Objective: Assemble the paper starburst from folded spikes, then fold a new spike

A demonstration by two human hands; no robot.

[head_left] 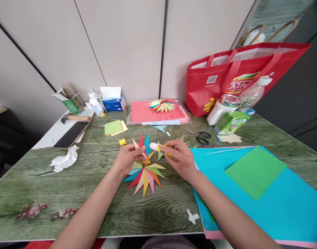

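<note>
My left hand (128,157) pinches the upper points of a many-coloured folded paper star (145,176), whose lower points fan out over the table. In my right hand (180,157) is a glue stick (162,149), its white tip pointing left, close to the star's blue point. A yellow cap (122,141) lies just left of my left hand. Behind the glue stick, a light green folded paper piece (160,155) shows in part, and a pale blue folded piece (160,128) rests farther back. Whether the glue touches the paper I cannot tell.
Black scissors (201,136) lie beyond my right hand. Blue paper sheets (257,214) with a green square (256,172) cover the right side. A second paper star (162,105) sits on packaged paper at the back. A hammer (77,118), phone (71,134) and crumpled tissue (65,158) are left.
</note>
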